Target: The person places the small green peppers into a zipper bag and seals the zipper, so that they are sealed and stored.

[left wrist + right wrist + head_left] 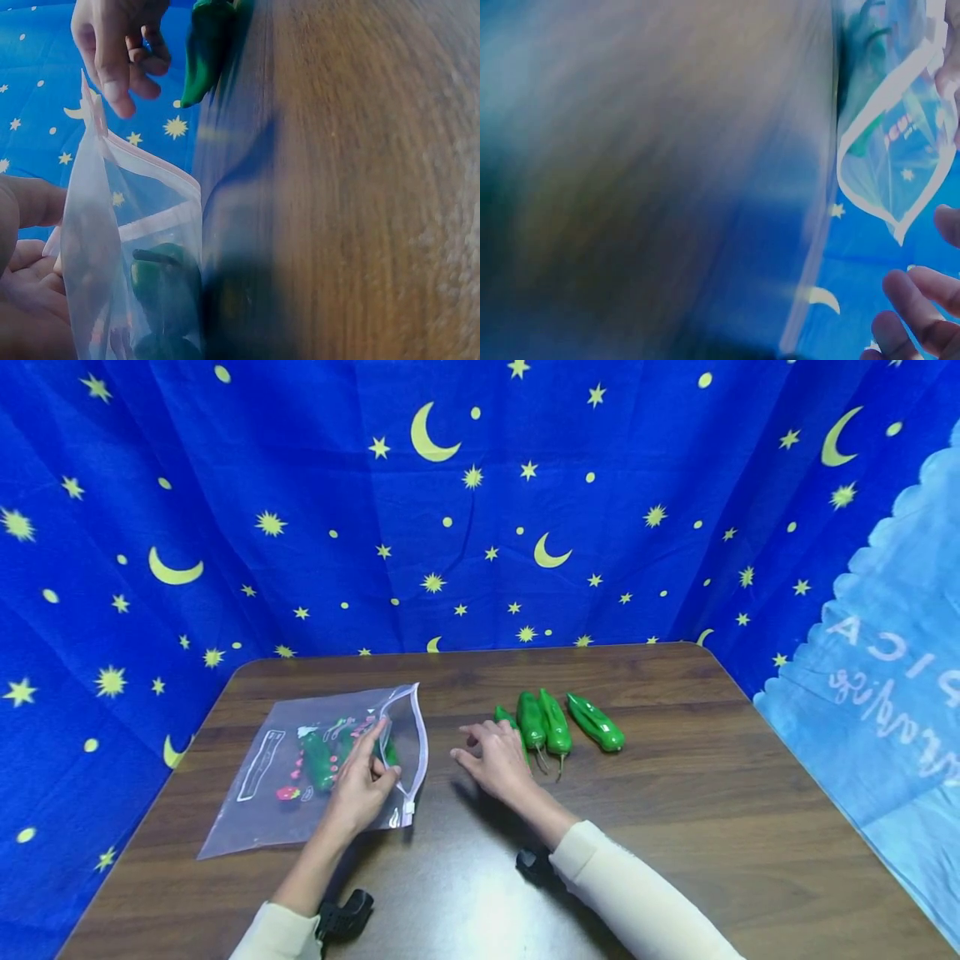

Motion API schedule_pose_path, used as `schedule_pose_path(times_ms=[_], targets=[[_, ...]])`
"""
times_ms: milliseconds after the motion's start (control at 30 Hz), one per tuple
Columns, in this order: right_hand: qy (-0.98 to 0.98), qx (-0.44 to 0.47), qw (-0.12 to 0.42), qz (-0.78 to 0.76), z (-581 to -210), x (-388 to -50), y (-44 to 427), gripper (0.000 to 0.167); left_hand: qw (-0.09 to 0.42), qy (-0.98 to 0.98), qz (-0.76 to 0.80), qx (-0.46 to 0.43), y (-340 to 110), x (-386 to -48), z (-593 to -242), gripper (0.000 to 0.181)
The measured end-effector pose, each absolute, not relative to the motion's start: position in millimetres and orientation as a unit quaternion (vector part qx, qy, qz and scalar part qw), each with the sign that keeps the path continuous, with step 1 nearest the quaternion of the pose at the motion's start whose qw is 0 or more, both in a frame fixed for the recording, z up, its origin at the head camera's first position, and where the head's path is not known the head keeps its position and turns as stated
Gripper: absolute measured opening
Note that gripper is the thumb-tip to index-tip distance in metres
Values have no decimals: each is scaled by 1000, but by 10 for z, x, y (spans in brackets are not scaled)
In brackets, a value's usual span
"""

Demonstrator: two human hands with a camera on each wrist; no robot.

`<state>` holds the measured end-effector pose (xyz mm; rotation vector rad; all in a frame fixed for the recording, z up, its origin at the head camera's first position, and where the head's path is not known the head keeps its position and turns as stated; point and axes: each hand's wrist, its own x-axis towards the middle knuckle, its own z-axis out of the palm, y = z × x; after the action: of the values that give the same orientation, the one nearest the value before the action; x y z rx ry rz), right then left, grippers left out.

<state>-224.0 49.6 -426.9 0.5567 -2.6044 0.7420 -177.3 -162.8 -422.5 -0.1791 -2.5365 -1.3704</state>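
Observation:
A clear slider zip bag point(251, 814) with printed pictures lies on the table at the left, its mouth gaping to the right. Green peppers point(318, 760) show through its film. My left hand point(362, 789) holds the upper layer of the bag at the mouth, thumb and fingers on the film. To the right of the bag, my right hand point(495, 760) hovers with loosely bent fingers and nothing in them. Several loose green peppers point(555, 724) lie just beyond it; the leftmost is partly hidden behind that hand. The right wrist view shows the open bag mouth point(892, 90) near the right fingers point(915, 307).
The brown wooden table point(675, 827) extends to both sides and toward me. Behind it hangs a blue cloth point(495, 502) with yellow moons and stars. A light blue cloth point(885, 635) with lettering hangs at the right.

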Motion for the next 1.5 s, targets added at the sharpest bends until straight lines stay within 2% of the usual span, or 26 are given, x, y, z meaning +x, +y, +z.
schedule_pose_path(times_ms=[967, 1500], targets=[[-955, 102, 194, 201, -4197, -2380, 1264, 55, 119, -874, -468, -52, -1650, -1750, -4195, 74], [-968, 42, 127, 214, -4308, -2473, 1601, 67, 123, -877, -462, -52, -1652, -1760, -4213, 74]])
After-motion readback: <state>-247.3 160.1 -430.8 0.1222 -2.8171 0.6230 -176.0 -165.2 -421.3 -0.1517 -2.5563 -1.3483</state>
